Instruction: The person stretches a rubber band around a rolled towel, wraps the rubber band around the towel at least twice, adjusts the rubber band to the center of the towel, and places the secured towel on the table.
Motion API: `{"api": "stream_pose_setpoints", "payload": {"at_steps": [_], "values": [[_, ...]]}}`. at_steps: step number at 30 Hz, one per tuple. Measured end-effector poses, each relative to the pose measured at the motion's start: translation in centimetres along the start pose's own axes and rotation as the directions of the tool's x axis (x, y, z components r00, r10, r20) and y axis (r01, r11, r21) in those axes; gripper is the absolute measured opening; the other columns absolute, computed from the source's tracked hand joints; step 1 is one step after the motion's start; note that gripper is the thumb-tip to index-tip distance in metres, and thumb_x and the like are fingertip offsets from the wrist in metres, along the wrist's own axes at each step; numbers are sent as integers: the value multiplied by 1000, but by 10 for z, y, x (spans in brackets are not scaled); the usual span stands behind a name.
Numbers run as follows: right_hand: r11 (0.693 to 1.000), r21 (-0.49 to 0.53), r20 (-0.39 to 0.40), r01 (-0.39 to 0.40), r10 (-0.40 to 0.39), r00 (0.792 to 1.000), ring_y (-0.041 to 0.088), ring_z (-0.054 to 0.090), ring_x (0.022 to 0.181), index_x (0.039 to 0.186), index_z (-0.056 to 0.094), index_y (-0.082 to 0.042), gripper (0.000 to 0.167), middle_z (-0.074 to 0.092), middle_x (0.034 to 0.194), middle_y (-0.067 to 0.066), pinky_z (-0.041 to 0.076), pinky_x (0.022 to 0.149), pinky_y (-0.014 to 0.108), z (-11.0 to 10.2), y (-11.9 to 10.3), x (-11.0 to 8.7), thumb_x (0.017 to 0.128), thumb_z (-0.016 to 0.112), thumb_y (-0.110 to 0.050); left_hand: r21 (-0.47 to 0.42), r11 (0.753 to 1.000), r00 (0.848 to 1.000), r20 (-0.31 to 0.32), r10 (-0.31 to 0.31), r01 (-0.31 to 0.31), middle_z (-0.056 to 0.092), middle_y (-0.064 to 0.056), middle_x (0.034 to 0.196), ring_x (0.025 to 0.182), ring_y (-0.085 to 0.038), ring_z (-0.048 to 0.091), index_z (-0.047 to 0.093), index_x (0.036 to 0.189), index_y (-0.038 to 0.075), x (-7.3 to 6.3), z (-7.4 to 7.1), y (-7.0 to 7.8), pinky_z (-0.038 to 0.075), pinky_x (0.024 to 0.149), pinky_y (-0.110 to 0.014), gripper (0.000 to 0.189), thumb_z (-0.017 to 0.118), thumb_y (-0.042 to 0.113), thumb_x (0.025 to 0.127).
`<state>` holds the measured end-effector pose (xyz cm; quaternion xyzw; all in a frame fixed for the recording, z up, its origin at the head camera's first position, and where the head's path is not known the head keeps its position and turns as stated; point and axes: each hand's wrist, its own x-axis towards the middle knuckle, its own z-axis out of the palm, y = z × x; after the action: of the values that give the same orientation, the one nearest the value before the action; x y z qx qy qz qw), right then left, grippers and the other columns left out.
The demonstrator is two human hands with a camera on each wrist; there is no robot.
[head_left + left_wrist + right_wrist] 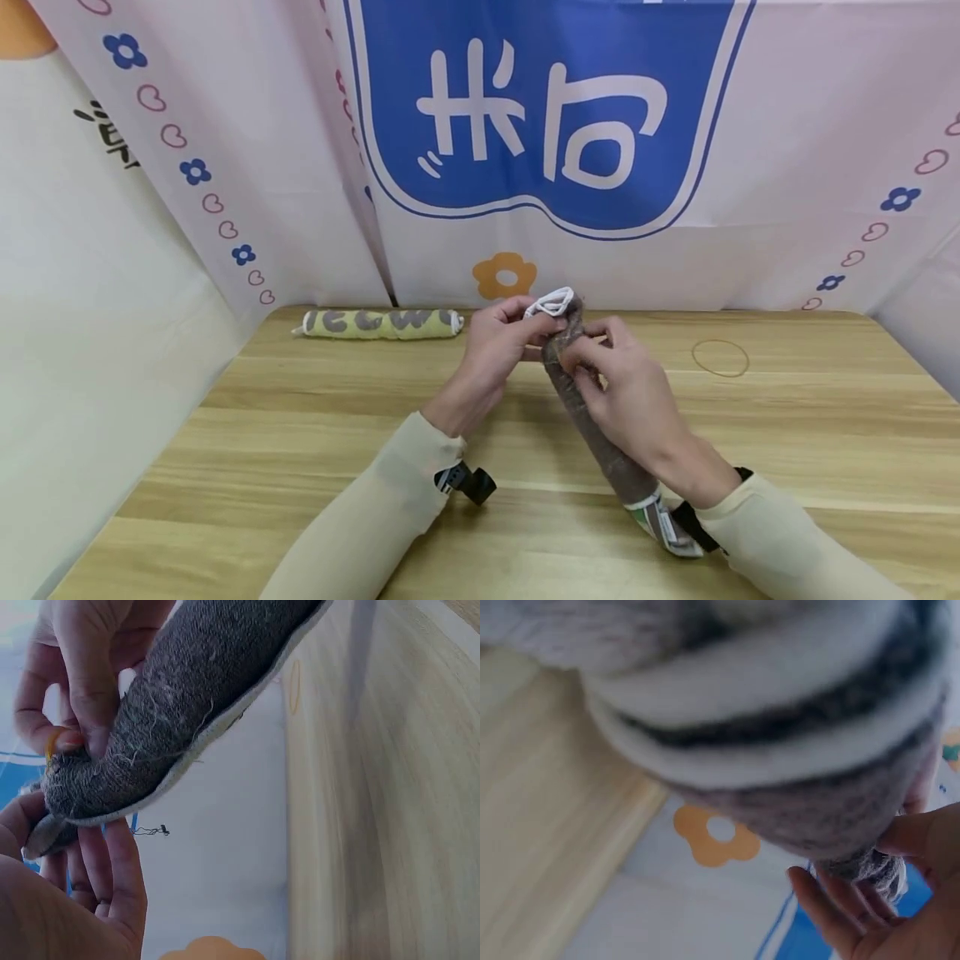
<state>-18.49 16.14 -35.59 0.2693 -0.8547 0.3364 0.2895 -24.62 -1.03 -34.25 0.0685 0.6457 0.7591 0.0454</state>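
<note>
A grey-brown rolled towel with white edging slants between the hands, its far end bent and its near end beneath the right wrist. My left hand grips the far end beside the white looped edge. In the left wrist view, the left hand's fingers curl under that end. My right hand is at the bend, and its fingertips pinch a yellow rubber band against the towel. Whether the band circles the towel is hidden. The right wrist view shows the grey tip by the right hand.
A yellow-green rolled towel with grey markings lies along the table's back left edge. Another rubber band lies flat on the wooden table to the right. A printed curtain hangs just behind the table.
</note>
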Motion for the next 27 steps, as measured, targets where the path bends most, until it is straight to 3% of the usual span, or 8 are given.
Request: {"api": "stream_pose_setpoints", "payload": {"at_steps": [4,8,11,14,17,21,24,27], "values": [[996,-71,-11,58,-59,998,29,70,88,94,71,-8,23,64,113,17,61,68,42,0,2,1,85,77,12,12,999,998,-50,49,-48,73,-8,100,78,-16,71,76,106,3,-2,4,1,61,64,-28,18,80,5,89],[994,-30,30,-106,107,994,24,68,88,103,67,-6,23,64,110,10,58,69,41,-3,-2,2,91,85,-13,48,993,991,-76,110,-106,70,-6,95,81,-15,68,75,107,2,-5,5,1,60,62,-26,20,83,9,89],[968,11,79,-249,247,966,26,70,91,107,61,-6,37,65,110,10,58,69,39,-8,-4,4,91,88,-26,23,989,990,1,144,-144,69,-7,98,85,-16,67,75,112,0,-6,3,2,62,68,-30,25,83,12,91],[908,148,122,-391,376,919,28,71,94,109,56,-6,38,67,111,14,59,67,35,-16,-4,8,93,86,-24,-103,986,978,143,149,-135,69,-7,104,91,-17,68,70,124,-5,-3,-2,1,62,77,-32,31,74,11,97],[788,364,200,-496,454,868,25,71,98,110,57,-4,33,66,112,12,58,70,31,-23,-1,12,95,82,-18,-231,971,956,268,122,-60,67,-6,105,93,-17,66,63,132,-9,2,-8,-2,61,79,-30,34,62,8,102],[648,508,341,-567,453,823,18,68,94,110,58,-2,30,65,106,8,57,76,29,-26,3,14,94,82,-13,-221,975,942,329,60,15,68,-3,102,91,-14,64,64,129,-8,6,-12,-6,59,74,-27,30,59,9,104],[626,522,406,-579,415,814,20,66,94,109,59,-1,28,65,104,9,56,78,29,-25,6,14,93,81,-10,-153,988,958,284,32,12,70,-2,100,89,-12,66,69,123,-5,7,-11,-7,58,72,-25,27,68,9,101],[640,525,409,-561,388,826,26,64,104,109,58,1,27,64,109,11,55,81,30,-24,8,14,93,80,-6,-101,995,975,220,38,-16,72,-2,99,85,-12,68,71,120,-4,7,-9,-6,59,70,-24,27,75,8,96]]}}
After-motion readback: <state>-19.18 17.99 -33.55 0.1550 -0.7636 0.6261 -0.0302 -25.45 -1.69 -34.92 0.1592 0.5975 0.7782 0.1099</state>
